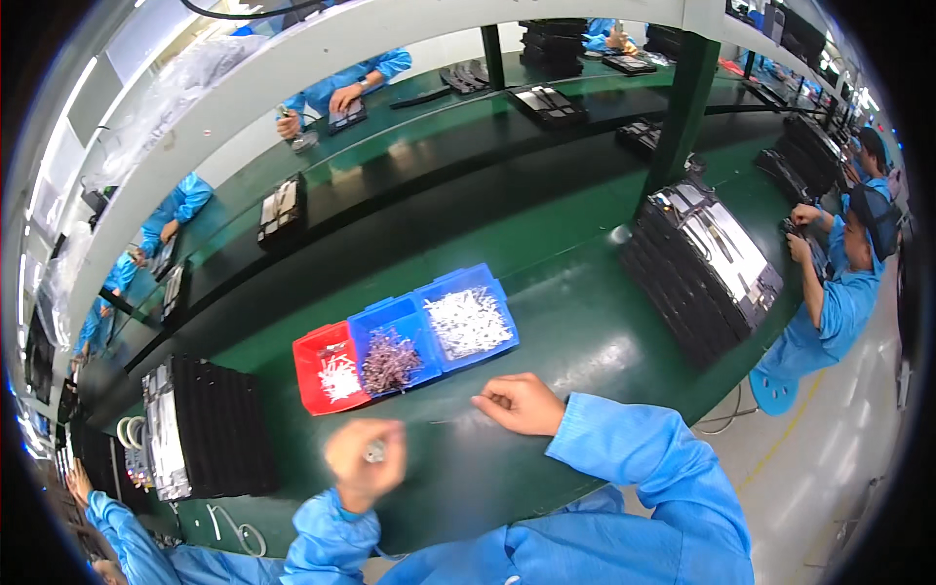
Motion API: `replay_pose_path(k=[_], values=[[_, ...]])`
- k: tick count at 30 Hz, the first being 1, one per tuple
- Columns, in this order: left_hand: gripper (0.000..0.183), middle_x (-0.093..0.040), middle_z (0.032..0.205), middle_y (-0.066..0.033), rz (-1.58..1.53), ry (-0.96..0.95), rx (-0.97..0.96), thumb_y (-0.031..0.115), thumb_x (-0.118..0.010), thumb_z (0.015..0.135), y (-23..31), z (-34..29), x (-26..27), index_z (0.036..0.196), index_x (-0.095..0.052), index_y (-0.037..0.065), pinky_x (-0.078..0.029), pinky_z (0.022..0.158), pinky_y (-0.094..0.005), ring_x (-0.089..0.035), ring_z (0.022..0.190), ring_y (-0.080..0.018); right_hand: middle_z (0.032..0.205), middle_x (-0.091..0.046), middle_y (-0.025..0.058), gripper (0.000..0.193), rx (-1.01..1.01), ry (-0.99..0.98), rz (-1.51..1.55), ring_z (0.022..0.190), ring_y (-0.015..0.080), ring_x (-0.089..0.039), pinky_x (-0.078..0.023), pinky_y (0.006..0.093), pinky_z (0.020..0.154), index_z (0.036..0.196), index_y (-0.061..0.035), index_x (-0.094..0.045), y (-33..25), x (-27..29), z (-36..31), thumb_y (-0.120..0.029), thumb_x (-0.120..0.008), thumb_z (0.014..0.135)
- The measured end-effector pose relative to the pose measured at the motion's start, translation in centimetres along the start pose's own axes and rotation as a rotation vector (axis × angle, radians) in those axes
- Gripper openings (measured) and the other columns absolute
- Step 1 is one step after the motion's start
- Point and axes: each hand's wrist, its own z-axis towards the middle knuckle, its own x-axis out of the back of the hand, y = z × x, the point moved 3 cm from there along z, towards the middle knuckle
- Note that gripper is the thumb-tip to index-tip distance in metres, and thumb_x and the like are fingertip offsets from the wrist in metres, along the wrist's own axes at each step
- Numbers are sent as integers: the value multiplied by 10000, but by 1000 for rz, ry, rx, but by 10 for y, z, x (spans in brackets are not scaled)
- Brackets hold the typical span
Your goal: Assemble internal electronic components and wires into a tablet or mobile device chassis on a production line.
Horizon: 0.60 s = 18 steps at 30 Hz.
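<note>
My left hand hovers over the green bench just in front of the red bin, blurred by motion. Its fingers curl round something small and pale that I cannot make out. To the right, my right hand is held with thumb and forefinger pinched together near the blue bins; whatever is between them is too small to name. The red bin has small white pieces in it. Beside it, one blue bin holds purplish-brown small parts, and another blue bin is filled with small white parts.
Stacks of black trays stand at left and right of the bench. A green post rises behind the right stack. A dark conveyor belt crosses beyond, carrying trays. Co-workers in blue sit around; a white cable loop lies lower left.
</note>
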Motion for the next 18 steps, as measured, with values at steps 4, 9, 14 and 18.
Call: replay_pose_path(k=[4,9,14,18], values=[[147,-746,850,-76,-200,-285,52,-16,-772,833,11,-23,-69,965,-764,47,-557,559,-310,-710,648,-186,678,-660,-6,219,-160,111,204,585,32,-524,-409,251,502,807,-4,-698,12,-2,-4,-136,-741,977],[108,-676,803,-74,-233,-205,436,13,-752,876,-18,-51,-73,983,-753,33,-462,491,-281,-590,535,-152,697,-639,-52,206,-304,291,331,625,17,-526,-409,223,538,839,4,-706,25,11,-9,-124,-712,1000],[156,-635,833,-69,-218,-300,606,44,-771,858,-35,-58,-69,1013,-756,35,-486,554,-309,-586,577,-146,664,-656,-25,184,-318,193,265,618,23,-534,-425,250,532,886,19,-730,20,12,-10,-140,-730,977],[228,-598,860,-58,-180,-432,590,56,-784,848,-32,-59,-69,1075,-760,58,-508,595,-320,-616,667,-150,699,-696,38,127,-270,153,148,650,50,-582,-474,271,571,951,33,-737,19,11,-9,-92,-716,955]])
